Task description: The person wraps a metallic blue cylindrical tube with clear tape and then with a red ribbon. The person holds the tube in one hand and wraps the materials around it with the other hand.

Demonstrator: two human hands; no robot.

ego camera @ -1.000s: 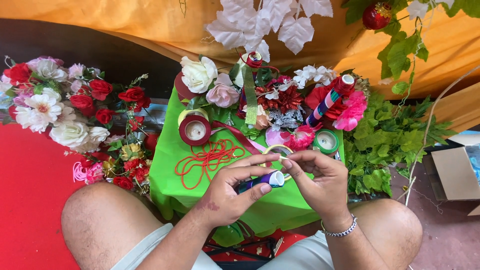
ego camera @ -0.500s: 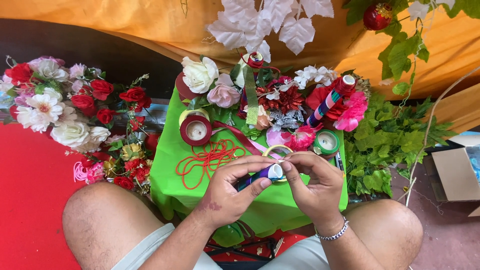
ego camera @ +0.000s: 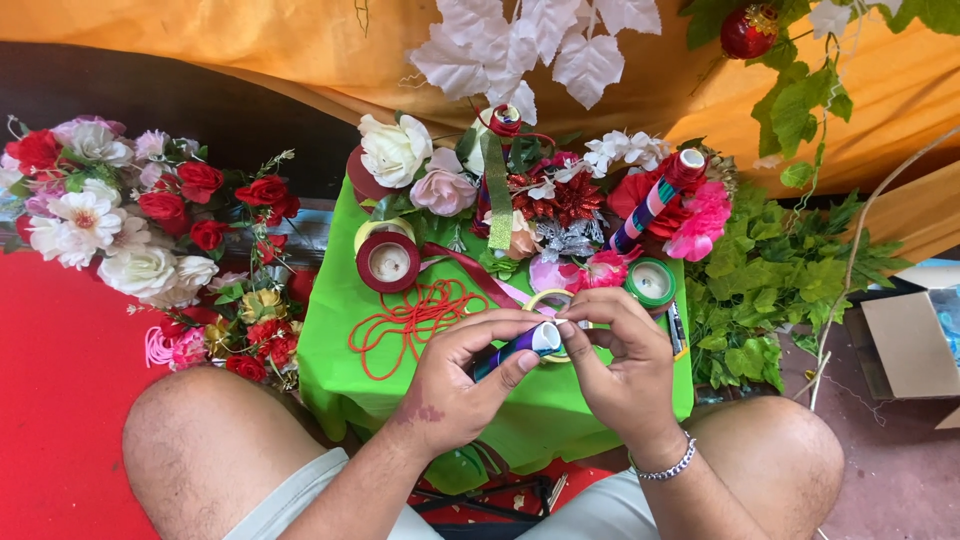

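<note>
- Left hand point(ego camera: 455, 385) grips a purple tube point(ego camera: 520, 346), fingers wrapped round it, above the green cloth point(ego camera: 335, 370).
- Right hand point(ego camera: 625, 365) pinches the tube's white end.
- Red cord point(ego camera: 415, 318) lies nearby.

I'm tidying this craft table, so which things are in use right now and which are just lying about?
In use:
left hand
right hand
small purple-wrapped tube with white end

Lying about:
dark red ribbon roll
green tape roll
loose red cord
striped wrapped stick
artificial flower bunch
bright green tablecloth
</note>
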